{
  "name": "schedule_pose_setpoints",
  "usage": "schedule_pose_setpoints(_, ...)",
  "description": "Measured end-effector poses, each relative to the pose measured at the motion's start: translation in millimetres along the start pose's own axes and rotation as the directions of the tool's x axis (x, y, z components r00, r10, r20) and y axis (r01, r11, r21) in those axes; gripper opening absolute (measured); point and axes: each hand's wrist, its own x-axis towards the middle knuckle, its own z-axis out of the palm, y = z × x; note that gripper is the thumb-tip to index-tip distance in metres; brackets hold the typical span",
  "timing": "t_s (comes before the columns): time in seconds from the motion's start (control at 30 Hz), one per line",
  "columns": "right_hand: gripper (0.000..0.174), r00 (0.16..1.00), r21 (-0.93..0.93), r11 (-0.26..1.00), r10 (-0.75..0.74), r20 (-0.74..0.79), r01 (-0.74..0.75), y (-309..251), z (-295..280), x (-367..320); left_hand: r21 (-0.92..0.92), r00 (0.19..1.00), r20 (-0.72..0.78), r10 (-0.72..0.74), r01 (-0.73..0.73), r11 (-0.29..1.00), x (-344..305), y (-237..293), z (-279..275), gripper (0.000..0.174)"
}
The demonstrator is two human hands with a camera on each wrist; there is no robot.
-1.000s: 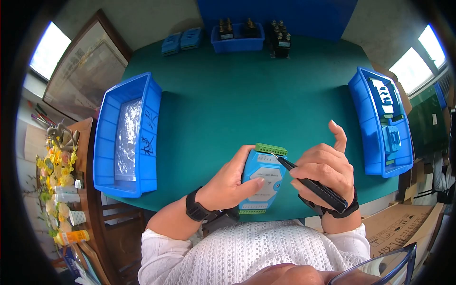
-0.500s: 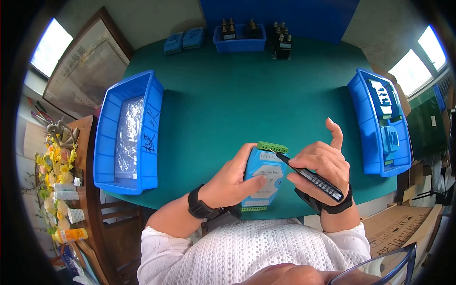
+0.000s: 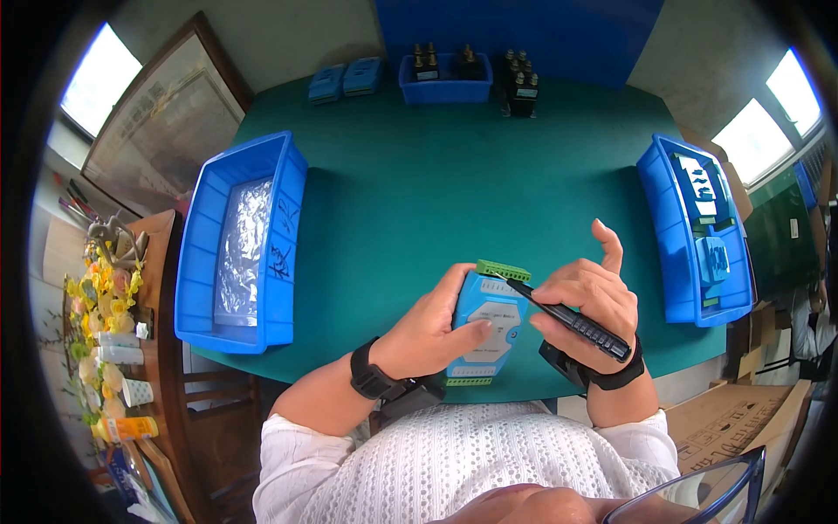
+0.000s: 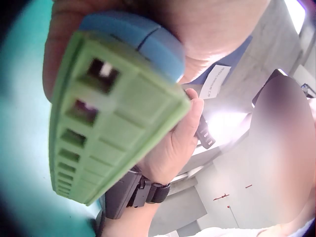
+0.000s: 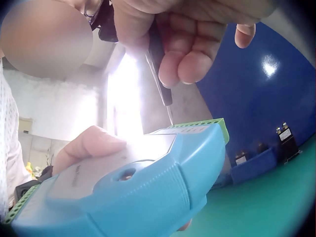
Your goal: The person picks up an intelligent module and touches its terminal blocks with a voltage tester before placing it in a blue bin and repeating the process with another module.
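My left hand (image 3: 428, 336) grips a light-blue electronic module (image 3: 504, 307), its thumb lying across the pale label on the face. A green terminal block (image 3: 504, 271) runs along the module's far end, and a second green block (image 3: 469, 382) along the near end. In my right hand (image 3: 594, 301) is a slim black screwdriver (image 3: 580, 329), pinched with the little finger raised. The right wrist view shows its thin metal tip (image 5: 171, 116) right at the far terminal block (image 5: 224, 129). Close up in the left wrist view, the green block (image 4: 118, 128) shows a row of square openings.
A blue bin (image 3: 291, 218) with clear plastic bags (image 3: 244, 253) inside stands on the left. Another blue bin (image 3: 659, 201) on the right holds green and blue parts. At the back are stacked blue modules (image 3: 360, 77), a small blue bin (image 3: 447, 92) and black parts with brass-coloured posts (image 3: 522, 92).
The screwdriver handle has turned between my right fingers, its tip staying at the far terminal block. The left hand keeps its grip on the module. The head view has shifted slightly.
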Motion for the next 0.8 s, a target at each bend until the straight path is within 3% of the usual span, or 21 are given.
schedule_pose_setpoints(0.23, 0.022, 0.999, -0.034, 0.999, -0.003, -0.054, 0.002, 0, 4, -1, 0.079, 0.999, -0.039, 0.006, -0.003, 0.997, -2, 0, 1, 0.053)
schedule_pose_setpoints(0.63, 0.034, 0.963, -0.158, 0.979, -0.163, -0.214, 0.131, 3, 12, -2, 0.045, 0.997, -0.054, 0.058, -0.055, 0.997, -2, 1, 7, 0.052)
schedule_pose_setpoints(0.8, 0.035, 0.954, -0.196, 0.969, -0.194, -0.23, 0.149, 1, 14, -3, 0.051, 0.998, -0.069, 0.007, -0.003, 0.999, -3, 1, 7, 0.052)
